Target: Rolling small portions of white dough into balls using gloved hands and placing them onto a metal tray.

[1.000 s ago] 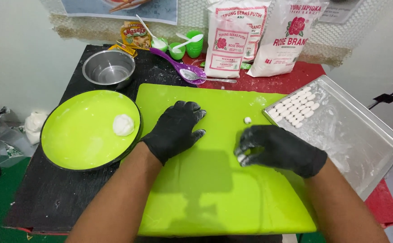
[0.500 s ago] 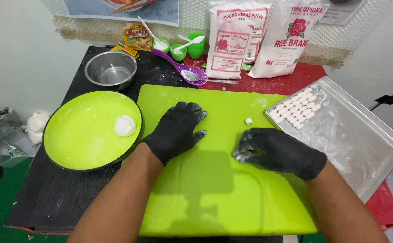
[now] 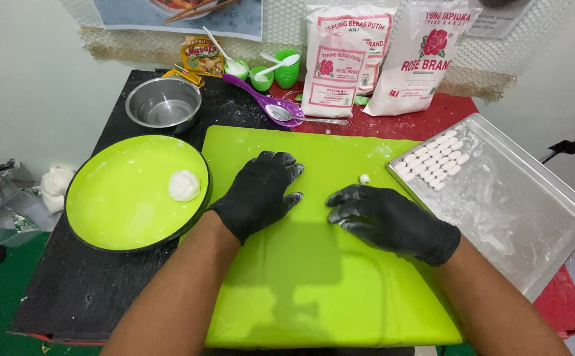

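Note:
Both hands wear black gloves and rest on a lime green cutting board (image 3: 314, 283). My left hand (image 3: 258, 192) lies palm down near the board's middle, fingers spread, holding nothing. My right hand (image 3: 386, 221) lies palm down to its right with fingers bent to the board; whatever is under them is hidden. A small white dough piece (image 3: 364, 178) sits just beyond the right hand's fingers, apart from them. A white dough ball (image 3: 184, 185) lies on the round green plate (image 3: 103, 204) at the left. Several small dough pieces (image 3: 434, 161) are lined up in the far corner of a metal tray (image 3: 524, 211) at the right.
Behind the board stand a steel bowl (image 3: 163, 104), a purple spoon (image 3: 267, 104), small green cups (image 3: 286, 66) with white spoons and two white flour bags (image 3: 337, 66). Crumpled plastic (image 3: 10, 198) lies off the table's left edge.
My right hand has slid slightly forward and flattened; the white bit seen at its fingertips earlier is no longer visible. The left hand has barely moved.

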